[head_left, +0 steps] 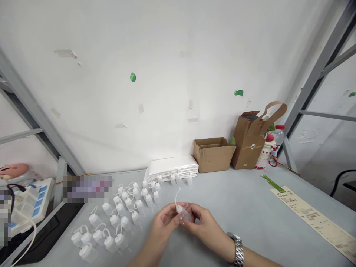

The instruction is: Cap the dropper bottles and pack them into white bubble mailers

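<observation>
Between my two hands, above the grey table, is a small translucent squeeze bottle (185, 215) with a white cap and a thin white strap sticking up from it. The bottle is tilted, its cap toward the left. My left hand (167, 219) has its fingers closed around the cap end. My right hand (201, 221) grips the bottle's body from the other side. To the left stand several similar small bottles (125, 223) with white caps, many with looped straps. A few more bottles (189, 180) are lined up farther back.
A stack of white envelopes (172, 166), an open cardboard box (215, 155) and a brown paper bag (246, 142) stand against the wall. A printed paper strip (311, 217) lies at right. At left are a power strip (41, 200) and a black object (57, 230).
</observation>
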Tool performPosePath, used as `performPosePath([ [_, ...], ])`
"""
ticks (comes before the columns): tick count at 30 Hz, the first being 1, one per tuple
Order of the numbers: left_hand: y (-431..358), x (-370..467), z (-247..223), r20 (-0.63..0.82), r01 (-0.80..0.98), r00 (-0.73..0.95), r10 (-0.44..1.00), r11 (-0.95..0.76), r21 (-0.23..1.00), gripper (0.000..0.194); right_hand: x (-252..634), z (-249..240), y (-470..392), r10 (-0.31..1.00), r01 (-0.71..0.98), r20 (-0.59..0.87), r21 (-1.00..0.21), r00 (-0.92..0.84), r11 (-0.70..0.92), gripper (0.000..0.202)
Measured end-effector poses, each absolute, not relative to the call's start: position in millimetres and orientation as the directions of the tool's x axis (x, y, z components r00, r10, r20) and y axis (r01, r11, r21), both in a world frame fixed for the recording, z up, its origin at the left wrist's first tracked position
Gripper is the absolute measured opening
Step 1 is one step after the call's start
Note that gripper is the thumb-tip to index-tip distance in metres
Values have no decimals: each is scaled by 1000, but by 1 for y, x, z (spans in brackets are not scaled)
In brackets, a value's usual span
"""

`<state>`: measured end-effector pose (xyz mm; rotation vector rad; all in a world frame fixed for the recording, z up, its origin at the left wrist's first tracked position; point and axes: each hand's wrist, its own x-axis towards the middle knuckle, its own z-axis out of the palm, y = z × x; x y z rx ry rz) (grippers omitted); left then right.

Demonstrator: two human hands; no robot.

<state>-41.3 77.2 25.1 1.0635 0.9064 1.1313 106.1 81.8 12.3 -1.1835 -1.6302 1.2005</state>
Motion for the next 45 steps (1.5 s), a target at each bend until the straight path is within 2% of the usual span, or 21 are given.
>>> performPosePath([
  [3,79,-42,22,-34,-228,159,987,70,971,28,107,15,83,946,198,29,-975,-323,98,23],
  [7,78,-43,25,-67,-271,136,988,103,957,33,110,16,85,865,-7,17,-1000,-501,15,34],
  [9,77,-42,28,-64,-301,145,987,106,948,32,110,14,86,862,-54,26,-999,-506,-1,35],
  [13,73,-41,32,-39,-334,188,981,101,937,25,107,10,85,925,9,10,-1000,-379,14,28],
  [16,72,-42,31,-79,-354,216,973,154,923,27,105,11,82,958,105,41,-992,-285,73,21],
  [24,71,-40,31,-108,-397,262,959,209,894,33,103,15,76,974,300,120,-938,-194,175,18],
  [29,70,-40,29,-52,-390,276,960,161,907,19,103,14,75,966,302,145,-931,-214,207,19],
  [36,71,-44,28,-45,-374,309,950,165,913,27,104,12,74,969,322,154,-923,-196,212,20],
  [41,72,-43,25,-68,-329,244,967,149,933,28,104,13,75,966,280,136,-940,-218,196,21],
  [45,73,-43,24,-84,-314,202,976,145,938,29,105,15,77,961,236,87,-960,-264,152,14],
])
